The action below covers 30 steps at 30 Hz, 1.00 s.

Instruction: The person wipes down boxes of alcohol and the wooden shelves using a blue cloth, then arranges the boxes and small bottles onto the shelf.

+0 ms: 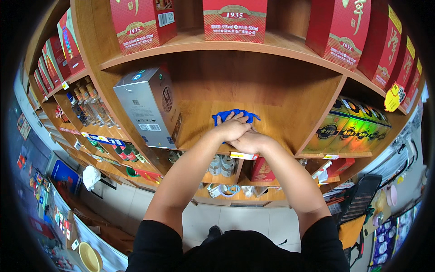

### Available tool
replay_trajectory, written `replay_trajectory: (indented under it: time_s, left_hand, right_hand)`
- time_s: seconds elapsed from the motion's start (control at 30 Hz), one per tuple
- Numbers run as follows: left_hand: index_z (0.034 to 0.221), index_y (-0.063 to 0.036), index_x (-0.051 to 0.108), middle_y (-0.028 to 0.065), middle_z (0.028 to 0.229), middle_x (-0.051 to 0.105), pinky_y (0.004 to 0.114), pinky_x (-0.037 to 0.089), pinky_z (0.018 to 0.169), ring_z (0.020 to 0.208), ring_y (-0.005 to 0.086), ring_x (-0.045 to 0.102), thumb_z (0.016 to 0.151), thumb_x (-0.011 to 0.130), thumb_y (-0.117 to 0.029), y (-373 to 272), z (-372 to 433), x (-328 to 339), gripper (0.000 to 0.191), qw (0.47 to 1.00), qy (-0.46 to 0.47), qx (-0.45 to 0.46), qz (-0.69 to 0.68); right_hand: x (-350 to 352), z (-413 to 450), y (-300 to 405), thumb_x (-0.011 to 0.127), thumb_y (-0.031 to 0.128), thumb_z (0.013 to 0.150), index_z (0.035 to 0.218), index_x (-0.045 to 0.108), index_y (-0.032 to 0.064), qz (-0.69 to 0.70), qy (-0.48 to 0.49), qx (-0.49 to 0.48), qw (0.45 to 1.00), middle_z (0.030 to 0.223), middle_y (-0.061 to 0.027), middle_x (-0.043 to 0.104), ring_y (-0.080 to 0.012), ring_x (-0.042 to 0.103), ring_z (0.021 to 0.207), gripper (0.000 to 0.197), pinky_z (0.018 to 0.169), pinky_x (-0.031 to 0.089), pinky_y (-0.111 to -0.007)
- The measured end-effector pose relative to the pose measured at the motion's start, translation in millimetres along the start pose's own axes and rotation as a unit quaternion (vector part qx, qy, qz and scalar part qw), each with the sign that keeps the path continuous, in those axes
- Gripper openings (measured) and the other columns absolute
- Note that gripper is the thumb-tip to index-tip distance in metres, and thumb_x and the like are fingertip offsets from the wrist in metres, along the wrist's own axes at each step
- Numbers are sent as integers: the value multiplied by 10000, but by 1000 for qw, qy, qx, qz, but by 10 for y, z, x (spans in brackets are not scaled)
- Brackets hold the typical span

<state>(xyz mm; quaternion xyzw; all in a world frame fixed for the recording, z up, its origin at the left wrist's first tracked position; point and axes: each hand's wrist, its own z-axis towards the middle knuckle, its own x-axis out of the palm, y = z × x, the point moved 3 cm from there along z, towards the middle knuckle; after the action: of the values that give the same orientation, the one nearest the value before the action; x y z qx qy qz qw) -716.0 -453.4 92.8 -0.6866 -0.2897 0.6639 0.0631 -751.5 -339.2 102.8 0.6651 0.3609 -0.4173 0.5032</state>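
A crumpled blue cloth (251, 116) lies on the wooden shelf board (195, 114) in the middle compartment. My right hand (250, 142) rests on the cloth near the shelf's front edge, its fingers partly hidden. Crossed over it is my left hand (232, 131), palm down with fingers spread toward the cloth. Both arms reach straight forward. To the left, in the same compartment, a tall silver-grey carton (144, 105) stands upright, apart from my hands. Just below my hands, a price tag (243, 155) is fixed to the shelf edge.
Red liquor boxes (234, 23) line the shelf above. Gold-green boxes (346, 129) fill the compartment to the right. Glass bottles (95, 105) stand at left, and others (221, 166) below. A folding chair (358, 200) stands at right, and a yellow basin (90, 256) sits at lower left.
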Motion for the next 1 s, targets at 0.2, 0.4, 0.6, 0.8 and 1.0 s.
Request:
replay_trajectory:
  time_s: [0.2,0.4,0.6,0.8,1.0]
  left_hand:
    - [1698,-245,497,-3,1839,318,599,33,1360,1719,263,189,1134,362,-565,597,417,-254,662,1000,-20,12,19]
    - [1535,-107,679,84,1722,521,393,229,1368,1653,244,359,1103,496,-404,987,735,-397,556,996,-63,45,-49]
    - [1558,-158,663,47,1718,531,404,205,1367,1652,216,356,1095,487,-414,1082,715,-350,558,995,-79,47,-47]
    - [1638,-302,586,-21,1810,388,489,95,1380,1705,225,232,1126,391,-495,867,201,-259,581,998,-50,20,44]
    - [1700,-319,499,9,1848,305,537,11,1379,1730,272,154,1146,327,-497,600,-721,-288,607,999,-38,-24,14]
  right_hand:
    - [-187,602,135,406,538,1138,1663,501,199,-10,38,29,999,1725,-194,473,-418,362,1625,632,1336,232,-614]
    - [-202,1015,186,421,542,1125,1658,512,224,9,49,29,998,1717,-198,482,-420,326,1642,627,1347,184,-623]
    - [-153,1022,251,423,567,1117,1699,456,246,8,-1,54,999,1749,-189,441,-405,294,1660,665,1352,112,-650]
    - [-2,668,461,436,574,1111,1708,442,249,23,-2,43,999,1744,-177,457,-399,306,1657,679,1348,71,-670]
    - [274,305,818,449,553,1099,1583,633,195,-10,1,28,1000,1665,-164,562,-373,390,1626,629,1363,97,-646]
